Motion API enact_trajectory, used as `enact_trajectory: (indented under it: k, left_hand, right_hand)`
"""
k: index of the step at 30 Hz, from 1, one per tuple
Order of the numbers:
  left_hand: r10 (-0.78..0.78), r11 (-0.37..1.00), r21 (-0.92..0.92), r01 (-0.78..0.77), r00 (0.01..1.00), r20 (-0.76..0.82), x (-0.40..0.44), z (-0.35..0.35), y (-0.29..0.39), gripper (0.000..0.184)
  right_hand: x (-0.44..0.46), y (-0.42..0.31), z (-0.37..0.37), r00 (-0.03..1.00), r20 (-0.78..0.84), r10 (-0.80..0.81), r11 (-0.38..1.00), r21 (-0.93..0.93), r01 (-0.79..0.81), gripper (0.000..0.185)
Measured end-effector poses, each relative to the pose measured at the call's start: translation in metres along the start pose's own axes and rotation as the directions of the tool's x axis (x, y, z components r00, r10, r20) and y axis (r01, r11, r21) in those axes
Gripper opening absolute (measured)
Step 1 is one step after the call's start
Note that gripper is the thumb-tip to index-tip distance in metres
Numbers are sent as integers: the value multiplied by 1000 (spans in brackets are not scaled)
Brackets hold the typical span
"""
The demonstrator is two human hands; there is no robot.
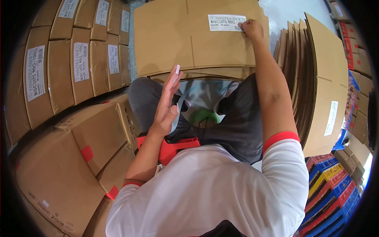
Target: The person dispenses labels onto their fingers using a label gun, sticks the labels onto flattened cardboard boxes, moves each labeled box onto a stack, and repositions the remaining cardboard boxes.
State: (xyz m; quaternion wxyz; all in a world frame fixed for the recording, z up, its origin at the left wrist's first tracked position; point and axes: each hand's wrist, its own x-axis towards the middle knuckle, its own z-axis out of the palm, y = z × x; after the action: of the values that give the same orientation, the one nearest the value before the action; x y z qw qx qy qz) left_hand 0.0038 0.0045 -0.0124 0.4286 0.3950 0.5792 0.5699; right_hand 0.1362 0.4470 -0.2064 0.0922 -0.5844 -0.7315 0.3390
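Note:
My left hand (166, 106) is raised over my lap, its fingers stretched out. A small white printed sticker (177, 69) clings to a fingertip. Below that hand, a red handheld tool (177, 148), perhaps a label gun, rests on my lap. A pale strip (178, 112) hangs beside the palm. My right hand (252, 30) reaches to the far right, with fingers bent together at the right end of a white biscuit label (222, 23). Whatever its fingertips hold, if anything, is hidden. That label is on a flat cardboard carton (166, 39) lying in front of me.
Labelled boxes (59, 67) are stacked at the left, above larger cartons (55, 173) with red tape. Flattened cartons (327, 87) stand upright at my right. Coloured plastic crates (331, 189) are behind them. A green object (204, 115) shows between my legs.

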Motion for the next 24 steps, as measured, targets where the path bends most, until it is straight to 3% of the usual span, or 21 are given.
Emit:
enact_trajectory:
  k: [2, 3, 5, 10, 13, 17, 20, 21, 22, 24]
  left_hand:
    - [3, 1000, 0, -3, 1000, 3, 0, 1, 1, 98]
    - [7, 1000, 2, -7, 1000, -1, 1, 1, 1, 98]
    - [15, 1000, 1, -15, 1000, -11, 0, 0, 2, 98]
    - [24, 1000, -1, -24, 999, -32, -5, -5, 2, 100]
    - [30, 1000, -4, -30, 999, -37, -3, 1, 5, 103]
    - [37, 999, 15, -36, 999, -13, -2, 3, 8, 106]
    - [47, 999, 21, -46, 998, -29, -5, 1, 6, 105]
    - [47, 999, 16, -47, 998, -42, -5, 1, 6, 103]
    - [62, 998, 13, -61, 998, -30, -6, 0, 5, 103]
    - [82, 997, 7, -82, 995, -52, -6, 0, 2, 98]
  right_hand:
    - [-5, -8, -8, 998, -66, 12, 981, -194, -24, 40]
    - [-5, -6, -12, 997, -72, 9, 981, -194, -23, 40]
    - [-1, 9, -19, 964, -182, 194, 951, -204, -230, 49]
    - [-10, 53, -44, 933, -203, 296, 946, -72, -316, 61]
    - [-28, 38, -54, 945, -79, 317, 944, -70, -322, 61]
    - [-49, 8, -59, 971, -167, 172, 957, -205, -205, 57]
    - [-31, 15, -57, 957, -78, 279, 951, -113, -287, 45]
    - [-24, 22, -54, 957, 57, 284, 931, 221, -289, 39]
    - [-24, 24, -60, 954, 175, 242, 796, 527, -299, 33]
    - [-34, 15, -61, 981, 20, 195, 735, 659, -160, 29]
